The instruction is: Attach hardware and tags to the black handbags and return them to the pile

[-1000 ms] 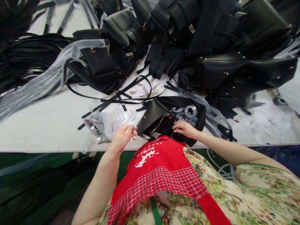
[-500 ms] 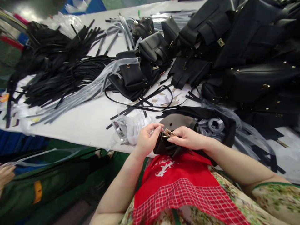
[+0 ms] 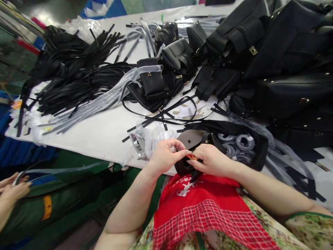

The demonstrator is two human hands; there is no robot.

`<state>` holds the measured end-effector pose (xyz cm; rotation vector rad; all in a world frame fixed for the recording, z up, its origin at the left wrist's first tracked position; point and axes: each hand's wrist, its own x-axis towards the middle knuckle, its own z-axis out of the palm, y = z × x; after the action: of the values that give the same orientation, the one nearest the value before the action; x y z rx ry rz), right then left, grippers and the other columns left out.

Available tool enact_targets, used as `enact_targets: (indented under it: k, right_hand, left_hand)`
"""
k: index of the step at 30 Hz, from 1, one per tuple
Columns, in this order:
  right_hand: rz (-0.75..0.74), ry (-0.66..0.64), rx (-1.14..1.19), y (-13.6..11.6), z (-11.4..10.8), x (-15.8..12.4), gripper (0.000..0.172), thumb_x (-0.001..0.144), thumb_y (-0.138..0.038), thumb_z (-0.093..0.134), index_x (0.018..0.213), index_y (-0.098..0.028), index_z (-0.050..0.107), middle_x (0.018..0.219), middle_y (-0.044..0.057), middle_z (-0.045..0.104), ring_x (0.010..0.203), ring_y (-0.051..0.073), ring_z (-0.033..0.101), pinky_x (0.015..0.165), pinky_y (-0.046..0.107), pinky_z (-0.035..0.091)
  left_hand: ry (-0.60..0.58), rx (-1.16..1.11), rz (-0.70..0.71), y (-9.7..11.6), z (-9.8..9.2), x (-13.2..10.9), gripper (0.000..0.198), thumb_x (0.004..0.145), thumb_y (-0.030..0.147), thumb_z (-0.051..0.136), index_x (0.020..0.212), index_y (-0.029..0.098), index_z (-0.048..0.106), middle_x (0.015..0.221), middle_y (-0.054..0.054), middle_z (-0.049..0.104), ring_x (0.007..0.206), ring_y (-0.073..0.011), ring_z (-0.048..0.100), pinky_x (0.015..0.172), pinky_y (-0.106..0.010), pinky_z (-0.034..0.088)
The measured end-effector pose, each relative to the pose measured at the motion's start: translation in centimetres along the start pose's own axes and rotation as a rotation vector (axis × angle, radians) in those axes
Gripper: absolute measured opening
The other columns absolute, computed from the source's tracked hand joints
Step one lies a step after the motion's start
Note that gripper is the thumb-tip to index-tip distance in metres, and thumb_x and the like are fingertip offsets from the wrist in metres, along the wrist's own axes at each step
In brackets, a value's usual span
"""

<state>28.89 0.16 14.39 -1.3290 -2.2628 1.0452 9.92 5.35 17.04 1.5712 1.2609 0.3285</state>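
Note:
Both of my hands meet over a small black handbag (image 3: 182,169) held against my apron at the table edge. Its flap (image 3: 184,138) shows a grey-brown lining and a small dark metal fitting. My right hand (image 3: 212,158) is closed, thumb and fingers pinching a narrow shiny metal fitting (image 3: 191,156) that looks red and orange. My left hand (image 3: 166,156) has curled fingers round small whitish bits (image 3: 172,149), its thumb tip close to the metal fitting. Whether it touches the fitting, I cannot tell.
Beside my left hand lies a clear plastic bag (image 3: 140,141) of metal parts. Coiled clear-wrapped cords (image 3: 244,142) sit to the right. Black bags (image 3: 286,92) pile up behind, and black straps (image 3: 85,76) heap at left. A co-worker's hands (image 3: 15,187) hold a strap at far left.
The gold rectangular fitting in my right hand has turned and now looks narrow and reddish. My left thumb has come closer to it. The co-worker's hands have come further into view.

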Motion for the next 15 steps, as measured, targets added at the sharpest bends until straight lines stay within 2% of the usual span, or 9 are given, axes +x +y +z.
enact_targets:
  k: [3,5,8,10,12,15]
  right_hand:
    - [-0.019,-0.003,-0.085,-0.4,0.0,0.0,0.037,0.093,-0.034,0.046,0.063,-0.017,0.058,0.062,0.004,0.062,0.061,0.013,0.052,0.065,0.028,0.032]
    - [-0.008,-0.017,-0.113,-0.4,0.1,0.1,0.036,0.093,-0.034,0.046,0.065,-0.017,0.06,0.063,0.004,0.063,0.062,0.014,0.054,0.067,0.028,0.033]
    - [0.054,-0.042,-0.111,-0.2,0.5,0.3,0.035,0.094,-0.035,0.047,0.068,-0.017,0.062,0.067,0.005,0.066,0.066,0.014,0.058,0.067,0.028,0.033]
    - [0.083,-0.062,-0.097,0.0,0.8,0.4,0.035,0.094,-0.036,0.048,0.068,-0.017,0.062,0.069,0.005,0.067,0.066,0.014,0.058,0.066,0.027,0.033]
    - [0.079,-0.078,-0.089,0.2,1.1,0.4,0.034,0.094,-0.036,0.049,0.068,-0.017,0.062,0.068,0.004,0.067,0.065,0.014,0.058,0.064,0.027,0.032]
    - [0.055,-0.086,-0.088,0.3,1.6,0.3,0.035,0.093,-0.036,0.05,0.067,-0.016,0.061,0.067,0.004,0.066,0.063,0.014,0.057,0.063,0.028,0.031]
  left_hand:
    - [-0.054,-0.015,-0.038,-0.1,-0.2,0.0,0.022,0.072,0.038,0.075,0.069,0.017,0.07,0.064,0.0,0.068,0.059,-0.0114,0.056,0.054,-0.021,0.043]
    - [-0.049,0.006,-0.016,-0.2,-0.1,-0.1,0.02,0.072,0.036,0.075,0.068,0.017,0.07,0.064,0.0,0.068,0.059,-0.0119,0.057,0.055,-0.022,0.043]
    - [0.064,0.128,0.099,-0.4,0.3,-0.1,0.016,0.074,0.032,0.073,0.067,0.018,0.071,0.066,-0.001,0.069,0.064,-0.013,0.059,0.063,-0.024,0.046]
    - [0.12,0.172,0.126,-0.9,0.6,-0.1,0.015,0.074,0.032,0.073,0.067,0.019,0.072,0.068,-0.001,0.07,0.067,-0.0137,0.06,0.067,-0.025,0.047]
    - [0.086,0.109,0.046,-1.5,0.8,0.2,0.016,0.072,0.034,0.074,0.067,0.018,0.073,0.067,-0.002,0.071,0.064,-0.0137,0.06,0.063,-0.025,0.047]
    - [-0.027,-0.069,-0.139,-2.5,0.8,0.6,0.022,0.065,0.036,0.079,0.068,0.015,0.072,0.063,-0.001,0.069,0.057,-0.0121,0.058,0.054,-0.022,0.045]
